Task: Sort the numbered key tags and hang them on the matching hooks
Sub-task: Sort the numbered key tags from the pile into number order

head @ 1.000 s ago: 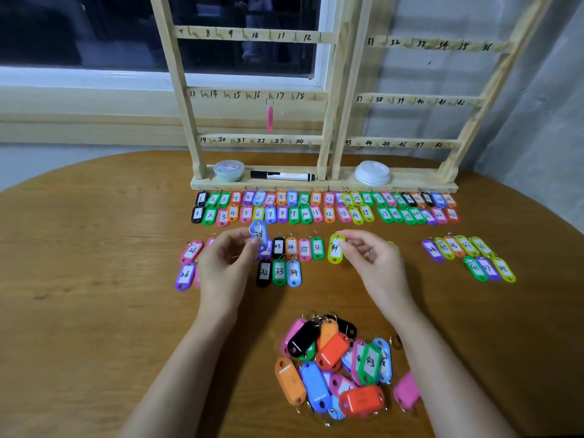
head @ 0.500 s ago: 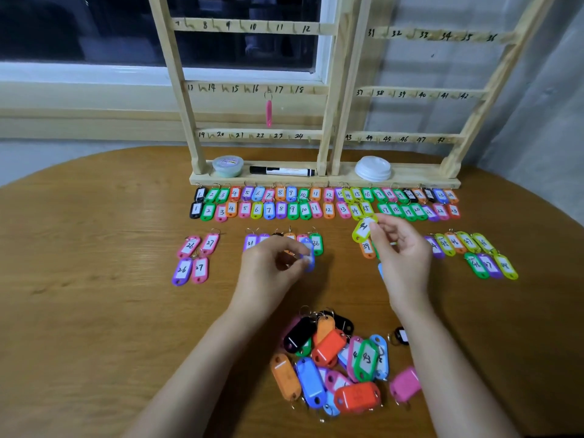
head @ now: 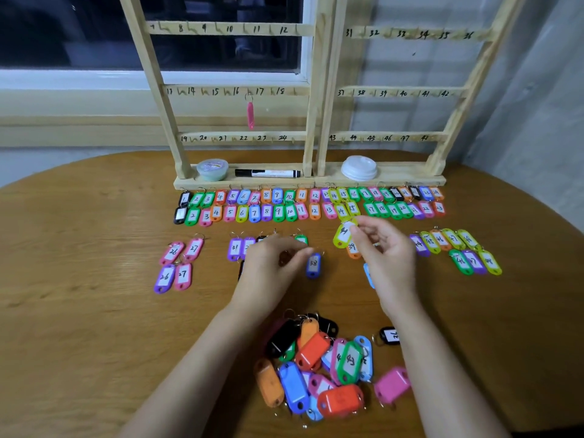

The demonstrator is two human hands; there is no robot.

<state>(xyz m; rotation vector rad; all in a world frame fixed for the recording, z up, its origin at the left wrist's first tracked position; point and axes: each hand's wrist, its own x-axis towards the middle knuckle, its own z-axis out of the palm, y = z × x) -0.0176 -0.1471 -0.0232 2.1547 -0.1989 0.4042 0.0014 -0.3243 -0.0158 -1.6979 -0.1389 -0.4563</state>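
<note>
Left grip [head: 268, 270] pinches blue tag 38 [head: 313, 263] by its ring; right grip [head: 388, 254] pinches yellow tag [head: 343, 235]. Risk: ring slips, tag lands among sorted rows [head: 316, 211].

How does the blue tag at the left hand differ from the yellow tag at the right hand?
Colour: the blue tag is dark blue, the yellow tag yellow-green. Pose: the blue tag sits nearly upright at the fingertips of the left hand; the yellow tag leans, pinched by the right hand. Number: the blue tag reads 38; the yellow tag's is blurred. Both carry white labels.
</note>
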